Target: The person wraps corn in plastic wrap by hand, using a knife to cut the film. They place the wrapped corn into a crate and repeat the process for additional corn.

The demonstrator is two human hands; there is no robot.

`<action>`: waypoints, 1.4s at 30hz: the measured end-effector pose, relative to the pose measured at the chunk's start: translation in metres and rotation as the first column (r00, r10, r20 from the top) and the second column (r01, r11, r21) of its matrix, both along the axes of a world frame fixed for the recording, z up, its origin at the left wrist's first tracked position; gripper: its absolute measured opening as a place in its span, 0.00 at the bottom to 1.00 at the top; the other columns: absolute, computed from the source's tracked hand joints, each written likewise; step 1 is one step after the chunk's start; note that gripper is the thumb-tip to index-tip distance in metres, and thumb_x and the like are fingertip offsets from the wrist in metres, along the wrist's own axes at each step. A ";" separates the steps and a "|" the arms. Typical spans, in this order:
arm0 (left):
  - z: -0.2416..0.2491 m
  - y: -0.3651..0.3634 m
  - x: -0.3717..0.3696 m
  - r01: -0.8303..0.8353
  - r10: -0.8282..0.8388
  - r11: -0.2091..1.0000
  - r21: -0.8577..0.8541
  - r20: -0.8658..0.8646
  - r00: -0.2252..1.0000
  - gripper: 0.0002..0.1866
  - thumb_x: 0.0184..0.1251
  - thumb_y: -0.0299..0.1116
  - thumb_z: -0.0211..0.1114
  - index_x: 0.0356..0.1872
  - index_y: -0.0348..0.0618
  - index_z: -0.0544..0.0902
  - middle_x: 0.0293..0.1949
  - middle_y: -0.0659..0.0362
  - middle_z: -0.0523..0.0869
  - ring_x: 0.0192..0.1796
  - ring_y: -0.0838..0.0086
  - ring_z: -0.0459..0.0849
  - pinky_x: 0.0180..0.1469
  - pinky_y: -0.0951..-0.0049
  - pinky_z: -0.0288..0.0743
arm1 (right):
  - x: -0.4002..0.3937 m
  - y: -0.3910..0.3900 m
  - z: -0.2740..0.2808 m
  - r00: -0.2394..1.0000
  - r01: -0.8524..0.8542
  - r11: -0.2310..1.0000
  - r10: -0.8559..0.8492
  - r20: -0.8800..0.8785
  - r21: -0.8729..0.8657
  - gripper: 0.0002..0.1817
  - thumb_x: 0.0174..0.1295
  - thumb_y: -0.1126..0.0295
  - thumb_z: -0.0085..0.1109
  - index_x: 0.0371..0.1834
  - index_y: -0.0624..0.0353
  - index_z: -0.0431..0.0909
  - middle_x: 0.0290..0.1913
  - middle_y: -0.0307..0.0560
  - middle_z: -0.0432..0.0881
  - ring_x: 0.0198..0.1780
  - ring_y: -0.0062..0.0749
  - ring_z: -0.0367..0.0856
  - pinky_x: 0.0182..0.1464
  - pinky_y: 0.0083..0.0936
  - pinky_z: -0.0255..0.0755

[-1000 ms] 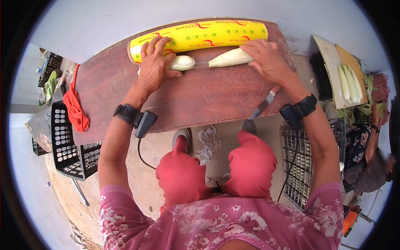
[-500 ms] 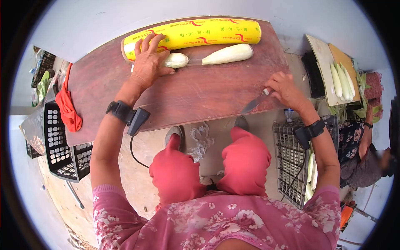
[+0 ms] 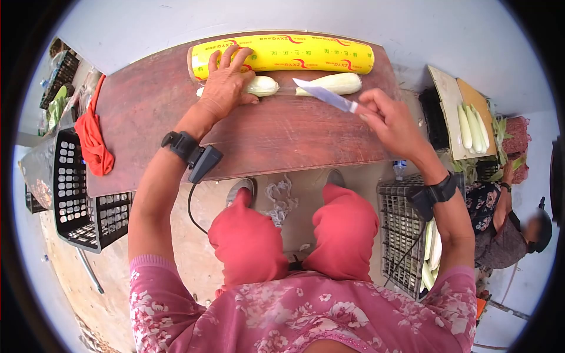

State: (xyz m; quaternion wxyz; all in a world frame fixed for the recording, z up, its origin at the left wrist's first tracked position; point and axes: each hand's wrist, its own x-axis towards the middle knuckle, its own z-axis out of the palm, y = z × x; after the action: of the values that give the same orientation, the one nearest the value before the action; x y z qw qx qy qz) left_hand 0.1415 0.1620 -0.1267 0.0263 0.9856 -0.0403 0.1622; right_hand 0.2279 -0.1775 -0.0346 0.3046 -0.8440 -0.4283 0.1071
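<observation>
A yellow printed roll of cling film (image 3: 282, 54) lies along the far side of the reddish wooden table (image 3: 276, 135). In front of it, two pale ears of corn lie in line, with clear film stretched between them. My left hand (image 3: 226, 85) rests over the left ear (image 3: 263, 86), fingers spread, their tips against the roll; it hides the middle of that ear. My right hand (image 3: 388, 120) grips a knife (image 3: 326, 96) by its handle. The blade points left, held above the table, and in view overlaps the left end of the right ear (image 3: 344, 83).
Black plastic crates stand left (image 3: 73, 188) and right (image 3: 394, 229) of my legs, the right one holding corn. A red cloth (image 3: 91, 144) hangs at the table's left edge. At the right, another person (image 3: 500, 235) sits near a board with several ears (image 3: 474, 129).
My right hand has raised the knife from the table's near edge, up and left toward the gap between the ears. My left hand stays on the left ear.
</observation>
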 end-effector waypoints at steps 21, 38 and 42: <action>-0.008 0.002 0.002 0.036 -0.037 0.999 0.013 0.082 0.996 0.24 0.44 0.48 0.81 0.41 0.47 0.89 0.69 0.55 0.68 0.76 0.52 0.60 0.74 0.39 0.52 | 0.021 0.119 -0.012 0.961 0.120 0.936 -0.025 0.276 -0.332 0.09 0.61 0.74 0.60 0.36 0.69 0.86 0.34 0.66 0.85 0.38 0.57 0.86 0.42 0.42 0.77; -0.008 0.001 0.001 0.037 -0.038 0.999 0.009 0.079 0.996 0.24 0.44 0.48 0.81 0.42 0.47 0.90 0.69 0.55 0.68 0.76 0.52 0.59 0.73 0.39 0.52 | 0.013 0.130 -0.007 0.951 0.139 0.922 -0.022 0.309 -0.362 0.09 0.60 0.74 0.61 0.40 0.65 0.87 0.37 0.64 0.86 0.41 0.56 0.87 0.47 0.42 0.79; -0.008 0.002 0.001 0.037 -0.038 0.999 0.014 0.088 0.995 0.23 0.45 0.48 0.80 0.42 0.47 0.89 0.69 0.56 0.68 0.76 0.52 0.60 0.73 0.40 0.52 | 0.012 0.133 -0.013 0.954 0.138 0.929 -0.032 0.299 -0.342 0.08 0.60 0.74 0.60 0.38 0.66 0.87 0.35 0.65 0.85 0.40 0.58 0.86 0.45 0.42 0.78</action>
State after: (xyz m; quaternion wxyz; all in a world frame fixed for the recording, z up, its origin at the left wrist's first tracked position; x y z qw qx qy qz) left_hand 0.1426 0.1639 -0.1352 0.0217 0.9766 -0.0608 0.2050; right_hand 0.2398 -0.0441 -0.0472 0.0839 -0.9098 -0.4037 0.0462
